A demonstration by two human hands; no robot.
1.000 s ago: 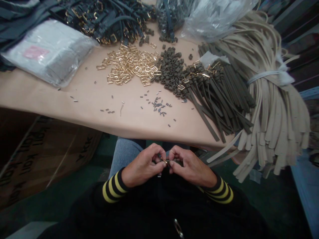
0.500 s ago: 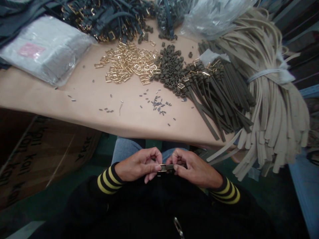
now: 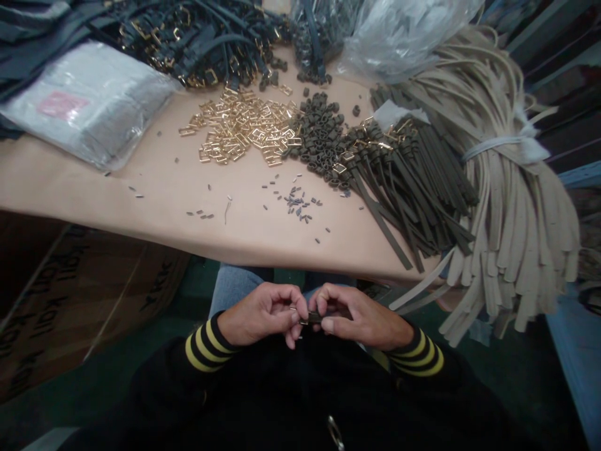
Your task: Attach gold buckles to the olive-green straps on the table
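Note:
My left hand (image 3: 271, 313) pinches a small gold buckle (image 3: 303, 322), mostly covered by the fingers. Close beside it, my right hand (image 3: 359, 316) is closed on a dark olive strap (image 3: 315, 317), whose end meets the buckle. The rest of the strap is hidden by the right hand. Both hands are above my lap, in front of the table edge. On the table beyond them lie a heap of gold buckles (image 3: 244, 125), a pile of olive strap loops (image 3: 322, 134), and scattered small metal pieces (image 3: 297, 202).
Olive straps with buckles (image 3: 417, 181) lie at the table's right, beside a tied bundle of beige strips (image 3: 511, 207) hanging over the edge. A plastic-wrapped packet (image 3: 94, 100) and dark buckled straps (image 3: 201, 44) are at the back left. A cardboard box (image 3: 84, 294) stands below left.
My hands have drawn slightly closer together, and the fingers now cover more of the buckle. The view has tilted slightly, so the table appears lower.

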